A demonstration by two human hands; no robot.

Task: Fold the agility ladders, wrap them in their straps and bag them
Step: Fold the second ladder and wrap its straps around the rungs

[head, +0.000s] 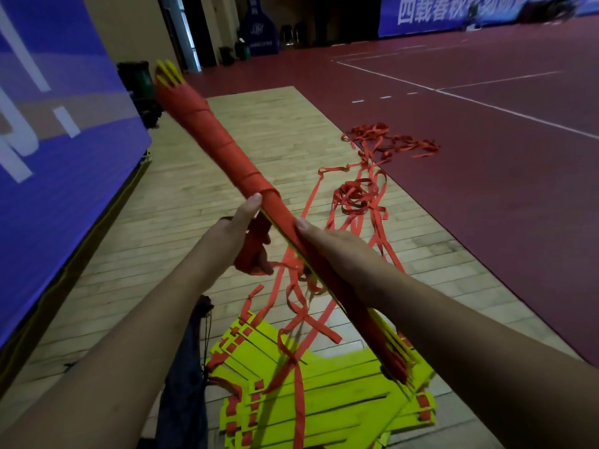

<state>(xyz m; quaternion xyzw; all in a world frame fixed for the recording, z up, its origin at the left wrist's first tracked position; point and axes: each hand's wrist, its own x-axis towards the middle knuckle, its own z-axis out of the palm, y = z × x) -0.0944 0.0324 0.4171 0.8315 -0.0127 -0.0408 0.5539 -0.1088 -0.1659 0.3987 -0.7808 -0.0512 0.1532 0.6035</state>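
— Both hands on it?
— Yes. My left hand (241, 222) and right hand (327, 244) clasp the strap-wrapped ladder bundle (223, 147), tilted up above the floor (181, 202).
— The rest?
— Loose straps (356, 196) trail down to the yellow ladder pile (311, 403), beside the dark bag (184, 384).

Matt red woven straps (353, 196) wrap smooth yellow plastic rungs (311, 400); pale wood-plank floor (181, 196) with slight sheen, dark cloth bag (184, 384).

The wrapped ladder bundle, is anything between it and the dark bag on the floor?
Yes. Loose red straps hang from the wrapped bundle over the yellow rungs, beside the dark bag; both hands hold the bundle.
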